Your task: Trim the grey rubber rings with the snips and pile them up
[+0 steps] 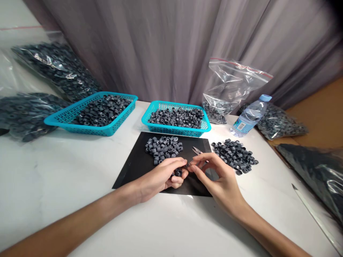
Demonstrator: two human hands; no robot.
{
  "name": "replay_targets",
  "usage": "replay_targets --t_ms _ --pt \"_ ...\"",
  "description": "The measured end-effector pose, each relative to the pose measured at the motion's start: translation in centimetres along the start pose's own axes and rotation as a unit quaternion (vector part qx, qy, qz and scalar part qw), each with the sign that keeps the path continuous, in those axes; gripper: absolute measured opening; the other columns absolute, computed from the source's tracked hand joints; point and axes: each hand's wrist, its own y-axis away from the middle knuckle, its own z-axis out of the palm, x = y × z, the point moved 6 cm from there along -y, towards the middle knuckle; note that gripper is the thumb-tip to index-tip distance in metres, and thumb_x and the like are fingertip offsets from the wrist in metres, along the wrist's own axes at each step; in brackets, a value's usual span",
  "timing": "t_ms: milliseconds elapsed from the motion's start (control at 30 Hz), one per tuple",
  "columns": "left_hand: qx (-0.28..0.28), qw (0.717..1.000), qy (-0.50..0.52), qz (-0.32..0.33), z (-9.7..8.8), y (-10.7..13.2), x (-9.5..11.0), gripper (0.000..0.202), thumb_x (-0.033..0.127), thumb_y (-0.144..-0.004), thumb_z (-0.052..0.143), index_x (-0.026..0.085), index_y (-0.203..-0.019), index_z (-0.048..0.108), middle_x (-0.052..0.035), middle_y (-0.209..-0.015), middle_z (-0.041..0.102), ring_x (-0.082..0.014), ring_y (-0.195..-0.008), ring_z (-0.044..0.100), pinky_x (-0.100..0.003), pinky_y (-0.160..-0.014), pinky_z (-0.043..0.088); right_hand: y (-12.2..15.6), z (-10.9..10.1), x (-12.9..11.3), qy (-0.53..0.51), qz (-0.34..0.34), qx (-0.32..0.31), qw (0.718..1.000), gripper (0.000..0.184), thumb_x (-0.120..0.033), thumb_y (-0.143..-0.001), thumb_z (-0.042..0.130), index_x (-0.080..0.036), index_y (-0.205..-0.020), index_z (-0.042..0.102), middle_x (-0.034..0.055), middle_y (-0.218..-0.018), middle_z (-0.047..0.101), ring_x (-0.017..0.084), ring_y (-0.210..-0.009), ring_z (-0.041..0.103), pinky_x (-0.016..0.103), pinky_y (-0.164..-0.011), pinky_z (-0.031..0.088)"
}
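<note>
Over the mat (134, 167), left hand (160, 177) closes on a ring (178, 173); right hand (215, 178), at 3 o'clock, fingertips pinched together, contents indeterminate.

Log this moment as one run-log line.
left hand: holds grey ring | right hand: pinched beside ring | snips: lying on black mat | ring pile: on mat | second pile: on table, right

water bottle (248, 119) label, print too small to read
</note>
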Motion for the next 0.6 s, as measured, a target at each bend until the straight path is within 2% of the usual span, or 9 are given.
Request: replay_targets --t_ms 167,367,467,600 --pt "0.025 1.0 0.005 -0.011 -0.1 0.1 0.0 0.022 0.034 -0.093 0.06 0.012 -0.087 0.063 0.0037 -0.069 0.045 -0.0057 -0.055 0.027 -0.022 -0.056 0.023 0.0 -0.4 0.7 0.0 0.019 0.031 0.999 0.011 -0.024 -0.095 0.064 -0.023 -0.106 0.063 0.0039 -0.099 0.066 0.016 -0.081 0.064 0.028 -0.07 0.055" --pt "0.012 1.0 0.006 -0.017 -0.2 -0.1 -0.3 0.029 0.037 -0.092 0.055 0.012 -0.088 0.069 0.0023 -0.07 0.047 -0.006 -0.054 0.029 -0.023 -0.056 0.025 -0.2 -0.3 1.3 0.04 0.025 0.021 0.999 0.009 -0.026 -0.098 0.059 -0.023 -0.105 0.062 0.0053 -0.1 0.067 0.018 -0.084 0.064 0.03 -0.07 0.053" --pt "0.014 1.0 0.001 -0.015 -0.4 -0.1 -0.3 0.035 0.043 -0.094 0.053 0.012 -0.088 0.069 0.0009 -0.072 0.05 -0.0062 -0.055 0.031 -0.023 -0.057 0.025 -0.7 0.0 1.6 0.105 -0.009 -0.019 0.994 0.016 -0.023 -0.1 0.052 -0.024 -0.113 0.061 0.0077 -0.108 0.067 0.023 -0.096 0.062 0.037 -0.082 0.053" --pt "0.027 1.0 -0.001 -0.015 -0.5 -0.1 -0.2 0.038 0.044 -0.096 0.051 0.011 -0.088 0.068 0.0 -0.071 0.052 -0.0073 -0.056 0.035 -0.024 -0.057 0.026 -2.0 1.1 2.4 0.162 -0.068 -0.12 0.977 0.039 -0.016 -0.1 0.046 -0.027 -0.138 0.051 0.0102 -0.134 0.058 0.028 -0.122 0.052 0.05 -0.103 0.046"
